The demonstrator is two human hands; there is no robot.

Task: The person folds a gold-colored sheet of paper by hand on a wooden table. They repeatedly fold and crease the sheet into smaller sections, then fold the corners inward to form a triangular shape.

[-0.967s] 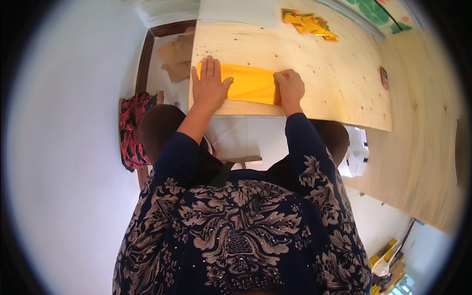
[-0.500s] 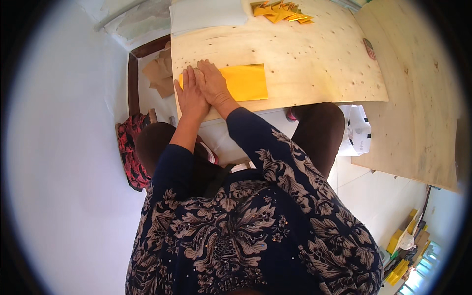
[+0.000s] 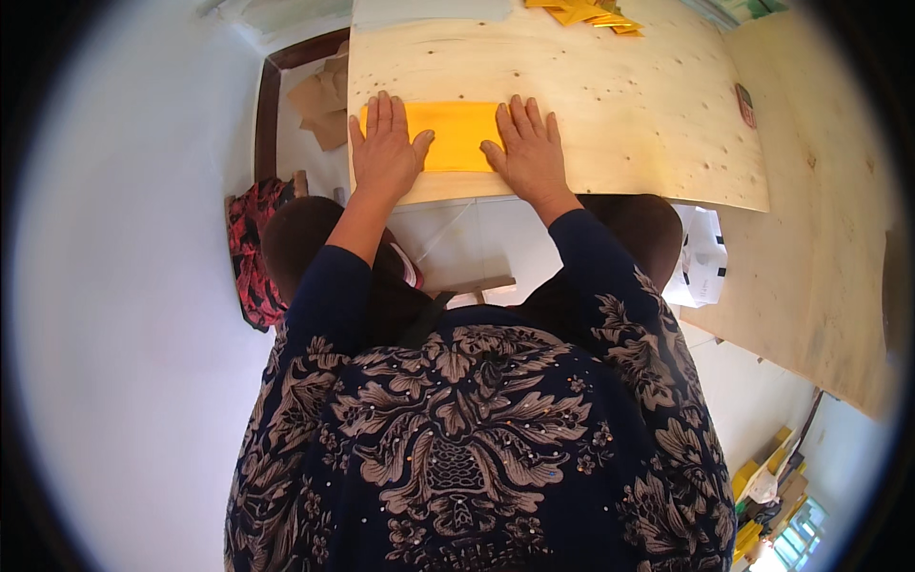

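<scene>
A yellow rectangular sheet of paper (image 3: 456, 138) lies flat on the wooden table near its front edge. My left hand (image 3: 386, 148) rests palm down on its left end, fingers straight and thumb spread toward the middle. On the right end, my right hand (image 3: 527, 148) lies palm down with its fingers apart and thumb over the paper. Neither hand grips anything. Whether the paper is one layer or folded, I cannot tell.
Gold folded paper pieces (image 3: 591, 13) lie at the table's far side, beside a pale sheet (image 3: 429, 10). A small red-and-dark object (image 3: 744, 105) sits near the right edge. Brown paper (image 3: 322, 100) is left of the table; a white bag (image 3: 701, 262) stands below right.
My right hand has moved from beside my left hand to the paper's right end. The left hand stays on the left end. The view has shifted slightly.
</scene>
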